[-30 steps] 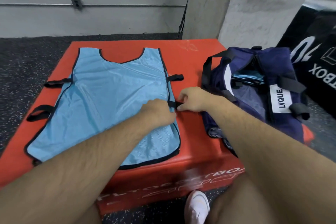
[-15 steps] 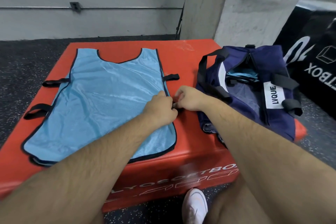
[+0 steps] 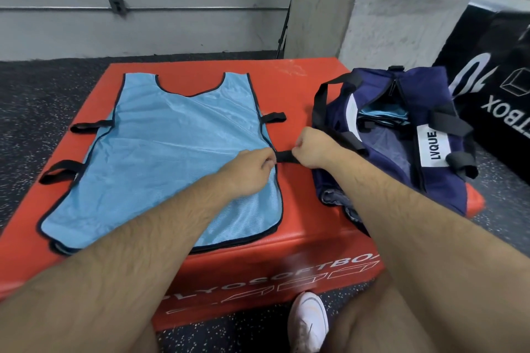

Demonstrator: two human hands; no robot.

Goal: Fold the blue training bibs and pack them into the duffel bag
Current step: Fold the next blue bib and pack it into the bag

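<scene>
Blue bib (image 3: 172,157) lies flat on the orange plyo box (image 3: 301,223), neck hole at the far end, and other straps (image 3: 274,117) stick out along both its sides. The left hand (image 3: 249,172) pinches the bib's right edge, right at the root of the lower strap (image 3: 284,157). The right hand (image 3: 312,149) grips that strap's outer end, and the black band runs level between the two hands. Just beside the right hand, the navy duffel bag (image 3: 430,180) sits on the box's right end, zip open, with light blue fabric (image 3: 381,113) showing inside. A white shoe (image 3: 308,321) rests on the speckled floor (image 3: 34,100) below the box's front face, and a black box (image 3: 502,89) stands behind the bag.
</scene>
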